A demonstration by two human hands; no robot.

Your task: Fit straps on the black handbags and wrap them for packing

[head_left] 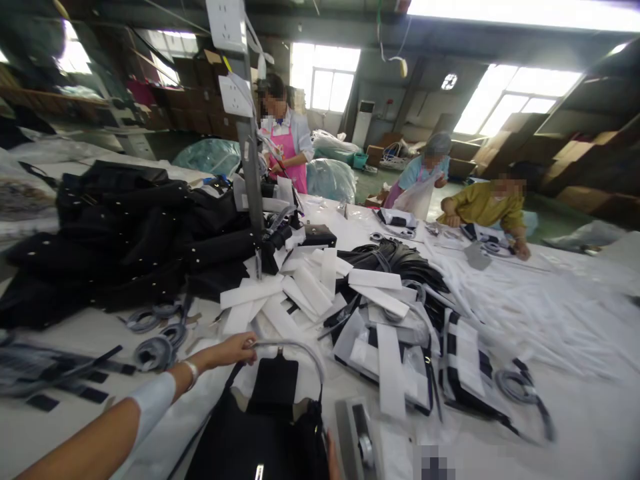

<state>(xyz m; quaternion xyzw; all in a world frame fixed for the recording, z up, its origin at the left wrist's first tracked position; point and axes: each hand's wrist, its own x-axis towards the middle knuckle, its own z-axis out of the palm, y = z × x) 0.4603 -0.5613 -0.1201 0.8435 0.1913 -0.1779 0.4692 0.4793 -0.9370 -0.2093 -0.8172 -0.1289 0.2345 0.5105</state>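
A black handbag (260, 433) with a small metal fitting on its front is close to me at the bottom of the head view. Its flap (275, 381) is lifted away from the opening. The bag's handle (300, 348), arched and wrapped in something greyish, rises above it. My left hand (243, 349) is closed around the left part of this handle. At the bag's right side a strip of my right hand (332, 457) shows against the black material; most of its fingers are hidden. Right of the bag lies a grey, plastic-wrapped piece (345, 427) with a coiled strap.
A large pile of black bags (125, 233) covers the left. White foam strips (305, 287) are heaped ahead around a metal post (250, 147). Padded bags (465, 360) and coiled straps (515, 383) lie right. Several co-workers, one in a pink apron (287, 150), are across the table.
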